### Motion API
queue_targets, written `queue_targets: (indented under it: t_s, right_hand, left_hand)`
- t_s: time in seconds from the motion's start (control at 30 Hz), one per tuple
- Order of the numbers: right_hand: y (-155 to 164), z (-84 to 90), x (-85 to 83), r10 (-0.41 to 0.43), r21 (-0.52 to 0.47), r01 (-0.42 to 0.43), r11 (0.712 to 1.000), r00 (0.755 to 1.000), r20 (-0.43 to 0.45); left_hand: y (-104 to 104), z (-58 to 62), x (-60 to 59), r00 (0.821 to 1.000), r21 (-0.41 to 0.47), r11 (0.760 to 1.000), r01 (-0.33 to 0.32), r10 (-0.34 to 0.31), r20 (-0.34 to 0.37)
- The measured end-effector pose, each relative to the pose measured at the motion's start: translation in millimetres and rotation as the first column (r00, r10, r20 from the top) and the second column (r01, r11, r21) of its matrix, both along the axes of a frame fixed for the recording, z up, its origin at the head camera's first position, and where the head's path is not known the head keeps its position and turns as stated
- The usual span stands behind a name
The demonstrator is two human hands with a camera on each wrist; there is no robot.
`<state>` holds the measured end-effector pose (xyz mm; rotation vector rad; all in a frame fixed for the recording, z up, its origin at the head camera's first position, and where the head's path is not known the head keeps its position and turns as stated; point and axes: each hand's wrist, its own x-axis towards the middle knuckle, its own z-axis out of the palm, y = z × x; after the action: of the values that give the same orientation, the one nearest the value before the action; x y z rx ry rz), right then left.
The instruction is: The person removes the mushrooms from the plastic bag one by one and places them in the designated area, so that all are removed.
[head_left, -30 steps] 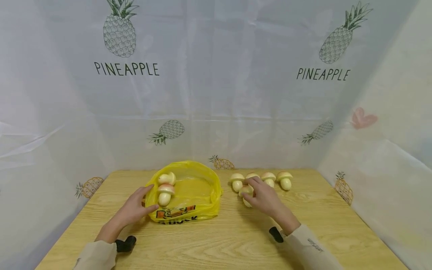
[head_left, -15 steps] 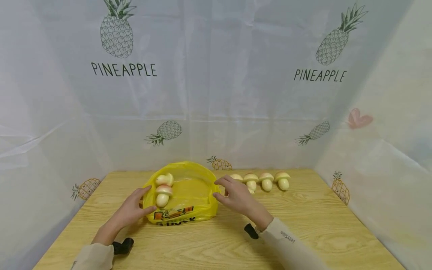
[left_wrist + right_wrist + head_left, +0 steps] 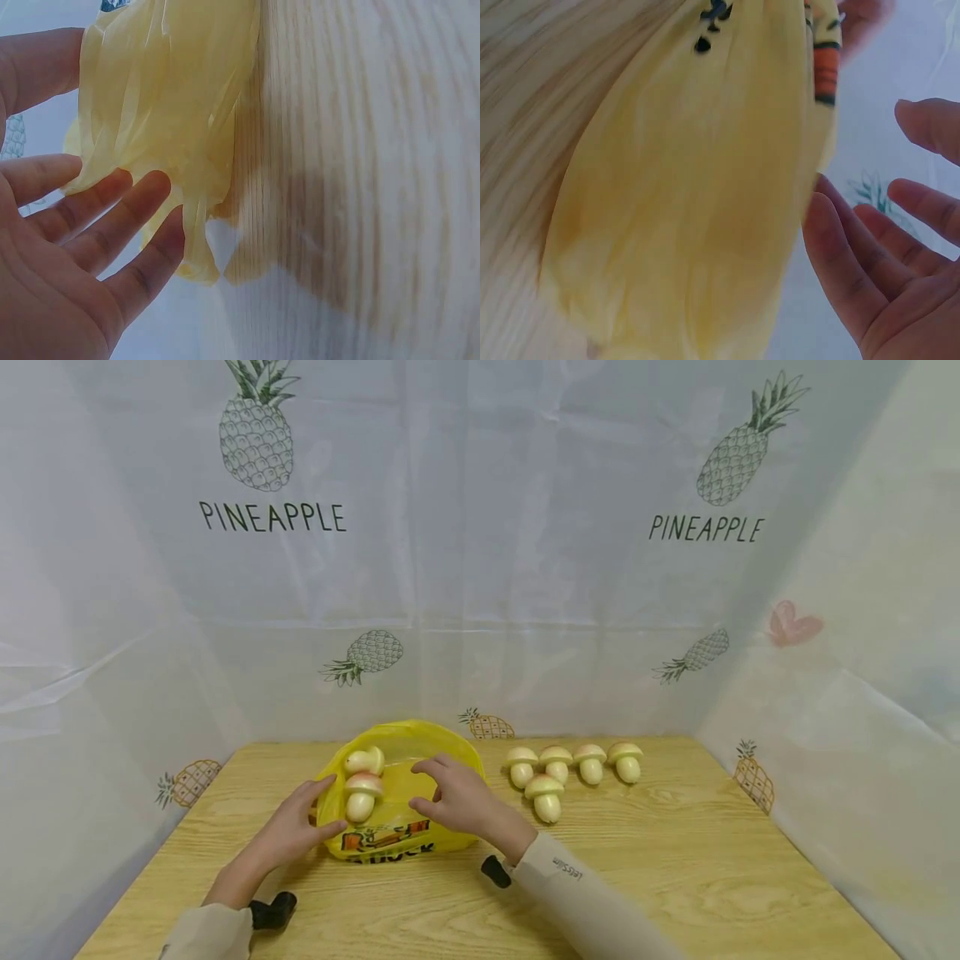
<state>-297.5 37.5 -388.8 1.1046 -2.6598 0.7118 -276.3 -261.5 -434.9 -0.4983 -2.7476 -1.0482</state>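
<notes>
The relaxed left hand [image 3: 294, 818] touches the yellow plastic bag [image 3: 450, 842], four fingers [image 3: 120, 219] distinct only in the left wrist view; the empty right hand [image 3: 465, 802] hovers above; the head view alone shows glossy cream mushrooms [image 3: 363, 806]: two inside, five right on the counter [image 3: 675, 868]

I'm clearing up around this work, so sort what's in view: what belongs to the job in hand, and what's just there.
Likely part of the job:
yellow bag, with left hand and right hand at it
two mushrooms inside the bag
five mushrooms outside it

Just there:
wooden table
pineapple-print sheet
black pieces at the wrists
</notes>
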Motion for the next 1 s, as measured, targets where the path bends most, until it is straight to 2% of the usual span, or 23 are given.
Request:
queue_targets:
  t_s: [0.2,0.53,0.73,1.0]
  right_hand:
    - [-28.8,-7.6,-7.9,-0.015,-0.009,0.015,1.000,0.997,0.069]
    - [-59.0,-24.4,-16.3,-0.041,-0.006,0.042,0.999,0.991,0.129]
    - [-72.9,-25.9,-18.6,-0.097,0.035,0.094,0.995,0.991,0.095]
    - [-86.6,-26.6,-23.8,-0.124,0.091,0.115,0.989,0.987,0.106]
  left_hand:
    - [-1.8,-0.8,-0.7,1.000,0.008,1.000,0.004,-0.004,0.006]
    - [-0.9,-1.1,-2.0,1.000,0.006,1.000,0.000,0.000,-0.003]
    - [-1.6,-0.6,-1.5,1.000,0.006,1.000,0.003,-0.003,-0.010]
    - [-1.3,0.1,-0.3,1.000,0.004,1.000,-0.001,0.001,0.000]
